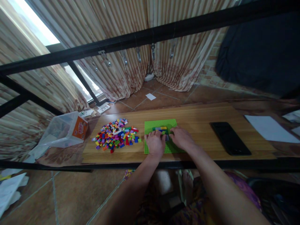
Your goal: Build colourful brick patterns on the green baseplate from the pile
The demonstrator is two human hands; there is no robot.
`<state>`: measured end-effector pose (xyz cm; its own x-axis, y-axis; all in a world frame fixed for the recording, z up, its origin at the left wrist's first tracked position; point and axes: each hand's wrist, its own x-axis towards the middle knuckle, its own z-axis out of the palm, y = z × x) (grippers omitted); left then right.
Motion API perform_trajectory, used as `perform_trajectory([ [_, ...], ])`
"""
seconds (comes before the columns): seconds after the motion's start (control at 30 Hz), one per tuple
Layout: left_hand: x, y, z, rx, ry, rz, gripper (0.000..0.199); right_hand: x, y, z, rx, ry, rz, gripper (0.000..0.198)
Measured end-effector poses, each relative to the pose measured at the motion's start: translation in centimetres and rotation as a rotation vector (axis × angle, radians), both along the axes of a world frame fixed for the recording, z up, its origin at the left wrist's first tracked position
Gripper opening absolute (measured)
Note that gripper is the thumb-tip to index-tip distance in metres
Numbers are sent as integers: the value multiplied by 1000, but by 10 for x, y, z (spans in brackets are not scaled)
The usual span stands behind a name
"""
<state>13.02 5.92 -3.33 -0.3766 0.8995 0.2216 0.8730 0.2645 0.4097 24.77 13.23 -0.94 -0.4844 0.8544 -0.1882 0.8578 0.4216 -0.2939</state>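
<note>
A light green studded baseplate [172, 123] lies on the wooden board, with a small build of toy bricks [161, 128] in yellow, blue, green and grey on its middle. My left hand [155, 143] rests over the left side of the build, its fingers bent and closed at a small lime green brick [163, 132]. From the right, my right hand [181, 137] reaches in with thumb and fingers curled at the build's right end. What lies between those right fingers is too small to make out. Both hands partly hide the build.
A heap of loose multicoloured bricks [117, 134] spreads left of the baseplate. Beyond it stands a clear plastic box [59, 129] with an orange label. A black phone or tablet [231, 138] lies on the wooden board [199, 117] at right, near white paper [269, 128]. A dark metal bar [131, 37] crosses behind.
</note>
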Motion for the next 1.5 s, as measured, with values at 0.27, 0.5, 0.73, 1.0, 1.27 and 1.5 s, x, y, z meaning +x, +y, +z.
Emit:
perform_trajectory([
  [0.27, 3, -3, 5, -37, 10, 53, 15, -3, -4, 5, 57, 115, 7, 32],
  [0.5, 2, -2, 2, -24, 5, 70, 16, -11, -4, 5, 49, 192, 102, 27],
  [0.73, -3, -2, 0, 0, -48, 30, 15, -16, 3, -5, 34, 222, 65, 25],
  [1.0, -13, -3, -1, -11, -106, -54, 8, -17, 4, -10, 28, 267, 46, 24],
  [1.27, -10, -3, -3, 14, -46, -45, 14, -22, 2, -9, 53, 263, 54, 27],
  [1.5, -7, -4, 2, -15, -9, -43, 17, -25, 2, -9, 55, 269, 26, 26],
])
